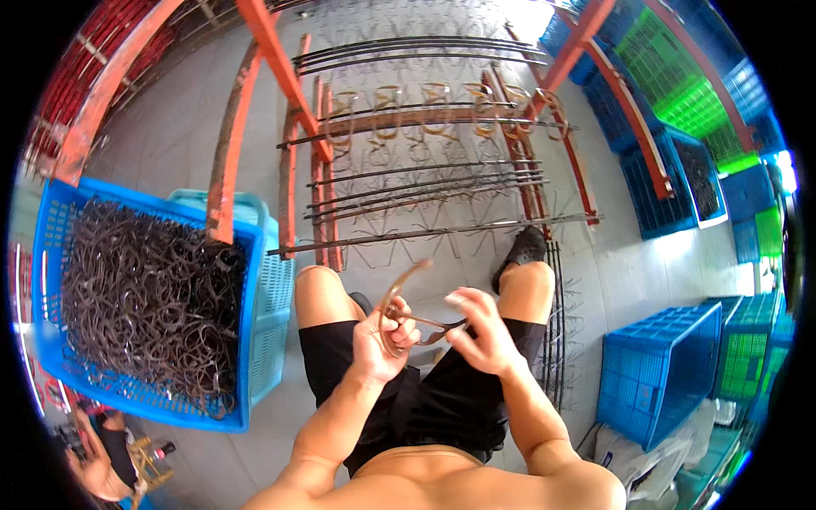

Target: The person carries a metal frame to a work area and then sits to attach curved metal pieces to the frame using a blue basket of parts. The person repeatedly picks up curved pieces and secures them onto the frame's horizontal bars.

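Observation:
My left hand (382,344) is closed around a curved, brown, glossy band (410,279), one end of which rises above my fingers. A thinner dark length of a band (435,330) runs from that hand toward my right hand (487,332). The thumb and fingertips of my right hand lie on either side of its dark end. Those fingers are slightly blurred, so whether they grip it cannot be made out. Both hands are over my lap. Ahead, several brown looped bands (436,106) hang from dark rods (425,229) laid across an orange metal rack (289,170).
A blue basket (153,414) heaped with dark curved strips (153,306) stands at my left, against a pale teal crate (276,314). Blue crates (650,374) stand at my right, with green crates (693,93) stacked farther back. Another person (106,455) sits at lower left.

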Demonstrator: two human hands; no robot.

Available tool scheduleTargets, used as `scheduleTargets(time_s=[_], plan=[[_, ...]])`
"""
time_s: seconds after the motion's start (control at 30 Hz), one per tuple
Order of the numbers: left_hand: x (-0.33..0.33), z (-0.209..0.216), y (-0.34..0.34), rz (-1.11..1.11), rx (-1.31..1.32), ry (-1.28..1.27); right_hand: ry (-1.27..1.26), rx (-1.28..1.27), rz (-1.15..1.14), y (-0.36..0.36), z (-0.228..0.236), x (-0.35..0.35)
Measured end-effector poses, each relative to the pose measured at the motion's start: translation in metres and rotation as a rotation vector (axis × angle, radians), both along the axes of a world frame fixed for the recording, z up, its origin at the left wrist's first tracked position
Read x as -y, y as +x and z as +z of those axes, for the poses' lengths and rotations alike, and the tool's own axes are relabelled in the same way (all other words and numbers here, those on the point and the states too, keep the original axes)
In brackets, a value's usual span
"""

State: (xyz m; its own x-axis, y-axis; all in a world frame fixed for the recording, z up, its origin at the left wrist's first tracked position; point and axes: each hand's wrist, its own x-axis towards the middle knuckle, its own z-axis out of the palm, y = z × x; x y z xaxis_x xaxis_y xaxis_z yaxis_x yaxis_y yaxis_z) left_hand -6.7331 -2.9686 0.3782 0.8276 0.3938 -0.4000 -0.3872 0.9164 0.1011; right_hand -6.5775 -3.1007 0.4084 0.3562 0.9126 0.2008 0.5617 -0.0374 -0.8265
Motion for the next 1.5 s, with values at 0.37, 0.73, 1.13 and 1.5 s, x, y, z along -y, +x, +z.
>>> scheduleTargets(time_s=[0.37,0.73,1.13,1.5], plan=[[0.023,0.034,0.054,0.011,-0.367,0.348,0.254,-0.134,-0.025,0.067,0.016,0.037],[0.044,0.002,0.057,-0.443,-0.324,0.902,0.53,-0.881,-1.112,0.226,-0.06,0.021],[0.045,-0.006,0.036,-0.483,-0.435,0.848,0.641,-0.979,-1.047,0.225,-0.064,0.012],[0.048,-0.01,0.034,-0.484,-0.432,0.851,0.666,-0.817,-0.976,0.214,-0.072,0.008]])
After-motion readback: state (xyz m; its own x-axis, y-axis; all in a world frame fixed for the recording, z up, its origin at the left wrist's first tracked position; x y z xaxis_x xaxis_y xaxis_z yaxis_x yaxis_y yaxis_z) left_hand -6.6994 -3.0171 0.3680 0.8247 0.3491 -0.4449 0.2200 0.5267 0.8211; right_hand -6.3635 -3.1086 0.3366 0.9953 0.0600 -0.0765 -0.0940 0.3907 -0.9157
